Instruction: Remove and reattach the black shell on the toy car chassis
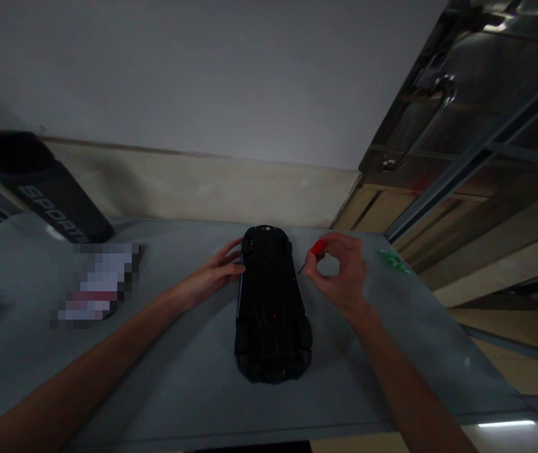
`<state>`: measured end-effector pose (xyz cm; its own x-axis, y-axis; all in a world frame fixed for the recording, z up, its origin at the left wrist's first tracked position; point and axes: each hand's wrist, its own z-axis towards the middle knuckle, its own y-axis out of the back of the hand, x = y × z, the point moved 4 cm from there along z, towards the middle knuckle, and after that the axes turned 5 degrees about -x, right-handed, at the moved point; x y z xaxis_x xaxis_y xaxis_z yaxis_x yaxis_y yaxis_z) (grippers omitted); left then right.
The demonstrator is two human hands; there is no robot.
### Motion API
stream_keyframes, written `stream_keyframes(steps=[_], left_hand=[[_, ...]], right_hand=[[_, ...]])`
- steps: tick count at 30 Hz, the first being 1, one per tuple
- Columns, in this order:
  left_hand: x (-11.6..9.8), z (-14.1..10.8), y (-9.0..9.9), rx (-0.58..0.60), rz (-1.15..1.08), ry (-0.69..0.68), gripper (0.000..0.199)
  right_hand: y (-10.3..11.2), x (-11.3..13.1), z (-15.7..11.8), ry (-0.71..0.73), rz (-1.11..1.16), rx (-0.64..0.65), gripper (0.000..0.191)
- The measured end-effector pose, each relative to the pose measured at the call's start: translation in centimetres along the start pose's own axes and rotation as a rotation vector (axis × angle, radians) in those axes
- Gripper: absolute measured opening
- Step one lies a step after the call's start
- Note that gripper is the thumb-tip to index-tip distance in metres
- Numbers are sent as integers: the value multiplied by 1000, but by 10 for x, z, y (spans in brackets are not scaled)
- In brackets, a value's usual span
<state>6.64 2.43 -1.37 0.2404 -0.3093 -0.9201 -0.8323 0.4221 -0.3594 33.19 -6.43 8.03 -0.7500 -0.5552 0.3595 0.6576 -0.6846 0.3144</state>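
Observation:
A black toy car (272, 302) lies upside down on the grey table (179, 390), its underside facing up. My left hand (216, 272) rests against the car's left edge near the far end, fingers apart, not wrapped around it. Right of the car, my right hand (339, 267) pinches the red handle of a small screwdriver (318, 246) between thumb and fingers. The thin shaft points down and left, its tip close to the car's right side. Whether the tip touches the car cannot be made out.
A dark bottle (61, 195) marked SPORT stands at the back left. Nearer lies a blurred-out box-like item (101, 277). A small green packet (394, 260) sits near the right edge. A wall backs the table; a metal door (467, 82) is at the upper right.

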Motion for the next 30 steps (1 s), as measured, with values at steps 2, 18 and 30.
stream_keyframes(steps=[2, 18, 30], left_hand=[[1, 1, 0, -1, 0, 0, 84], [0, 1, 0, 8, -1, -1, 86], [-1, 0, -2, -21, -1, 1, 82]], right_hand=[[-2, -2, -4, 7, -28, 16, 21], [-3, 1, -2, 78, 20, 93, 24], [-5, 14, 3, 148, 42, 43, 23]])
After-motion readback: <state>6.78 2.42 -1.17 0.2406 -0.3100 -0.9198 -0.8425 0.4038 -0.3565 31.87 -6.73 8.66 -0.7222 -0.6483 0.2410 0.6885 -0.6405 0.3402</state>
